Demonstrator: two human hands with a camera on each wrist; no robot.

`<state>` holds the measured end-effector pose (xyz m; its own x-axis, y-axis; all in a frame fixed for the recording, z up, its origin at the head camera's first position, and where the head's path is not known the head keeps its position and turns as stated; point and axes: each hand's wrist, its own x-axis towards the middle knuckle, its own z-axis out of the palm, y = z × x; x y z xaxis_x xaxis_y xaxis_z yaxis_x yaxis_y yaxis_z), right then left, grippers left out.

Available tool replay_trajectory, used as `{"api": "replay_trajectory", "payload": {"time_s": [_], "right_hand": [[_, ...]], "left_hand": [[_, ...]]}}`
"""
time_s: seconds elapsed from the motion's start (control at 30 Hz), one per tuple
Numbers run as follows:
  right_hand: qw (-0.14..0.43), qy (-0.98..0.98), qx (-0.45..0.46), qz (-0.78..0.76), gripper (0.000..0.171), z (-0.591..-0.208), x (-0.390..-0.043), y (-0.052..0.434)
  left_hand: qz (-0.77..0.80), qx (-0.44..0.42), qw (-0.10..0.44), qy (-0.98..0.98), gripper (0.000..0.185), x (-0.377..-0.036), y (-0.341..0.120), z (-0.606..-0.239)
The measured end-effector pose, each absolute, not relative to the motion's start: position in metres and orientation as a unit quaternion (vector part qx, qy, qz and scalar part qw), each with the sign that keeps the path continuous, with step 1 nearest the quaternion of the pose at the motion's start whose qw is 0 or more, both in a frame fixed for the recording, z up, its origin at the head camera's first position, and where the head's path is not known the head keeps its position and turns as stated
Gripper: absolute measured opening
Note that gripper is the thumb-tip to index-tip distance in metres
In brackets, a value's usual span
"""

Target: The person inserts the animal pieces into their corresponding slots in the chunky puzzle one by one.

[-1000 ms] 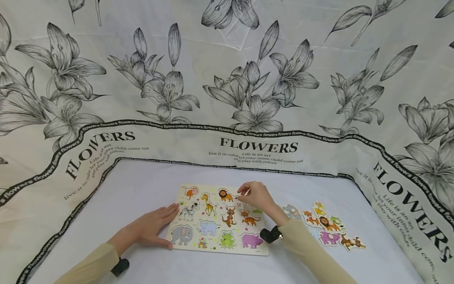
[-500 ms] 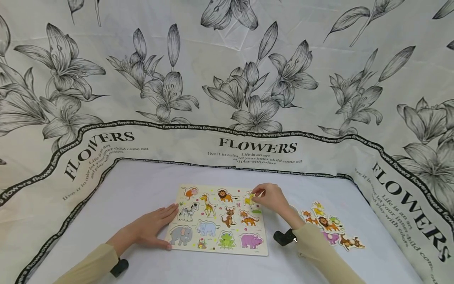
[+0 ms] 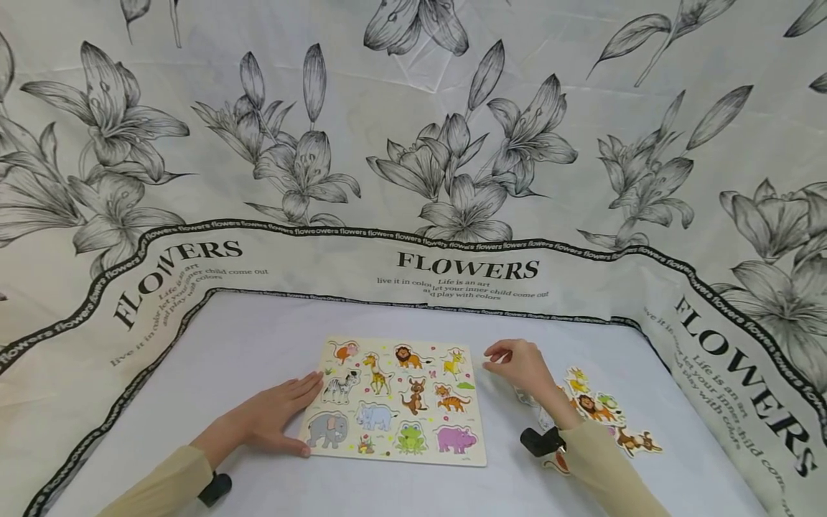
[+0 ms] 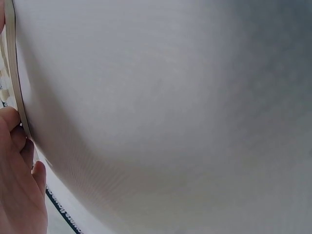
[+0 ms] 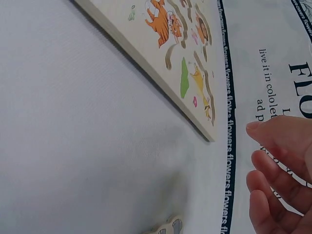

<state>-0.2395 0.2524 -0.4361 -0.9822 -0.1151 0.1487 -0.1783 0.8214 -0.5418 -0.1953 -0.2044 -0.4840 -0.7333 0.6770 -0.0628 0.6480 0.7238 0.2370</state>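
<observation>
The puzzle board lies between the hands on the worktop. The right sleeve hides part of the loose pieces. The left hand lies flat, fingers straight against the board's edge. The right hand hovers beside the board, loosely curled, holding nothing.

Animal puzzle board, flat, pieces seated

backdrop cloth | "FLOWERS" | "Life is an art" | border: "flowers"
</observation>
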Motion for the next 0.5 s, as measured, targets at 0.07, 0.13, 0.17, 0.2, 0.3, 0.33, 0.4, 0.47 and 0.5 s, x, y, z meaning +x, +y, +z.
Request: {"api": "replay_trajectory", "payload": {"time_s": [0.07,0.13,0.17,0.2,0.3,0.33,0.4,0.47,0.5], "right_hand": [[0.051,-0.955,0.075,0.283,0.014,-0.437,-0.238,0.257],[0.048,-0.957,0.069,0.279,0.014,-0.437,-0.236,0.262],[0.048,-0.957,0.067,0.277,0.014,-0.438,-0.235,0.264],[0.047,-0.958,0.065,0.275,0.014,-0.438,-0.234,0.267],[0.05,-0.958,0.061,0.275,0.015,-0.438,-0.232,0.274],[0.052,-0.958,0.061,0.275,0.015,-0.439,-0.231,0.276],[0.056,-0.959,0.058,0.273,0.015,-0.44,-0.23,0.28],[0.059,-0.959,0.052,0.271,0.015,-0.441,-0.229,0.284],[0.059,-0.96,0.049,0.269,0.015,-0.441,-0.229,0.287]], "left_hand": [[0.1,0.357,0.071,0.926,0.108,-0.195,-0.204,-0.484],[0.099,0.358,0.069,0.926,0.108,-0.195,-0.204,-0.485],[0.099,0.358,0.067,0.926,0.108,-0.195,-0.204,-0.485],[0.099,0.359,0.065,0.926,0.108,-0.195,-0.204,-0.485],[0.098,0.361,0.063,0.925,0.108,-0.194,-0.204,-0.485],[0.099,0.361,0.063,0.925,0.107,-0.194,-0.204,-0.485],[0.099,0.361,0.062,0.925,0.107,-0.194,-0.204,-0.485],[0.1,0.362,0.062,0.925,0.107,-0.194,-0.204,-0.485],[0.101,0.362,0.062,0.924,0.107,-0.194,-0.204,-0.485]]}}
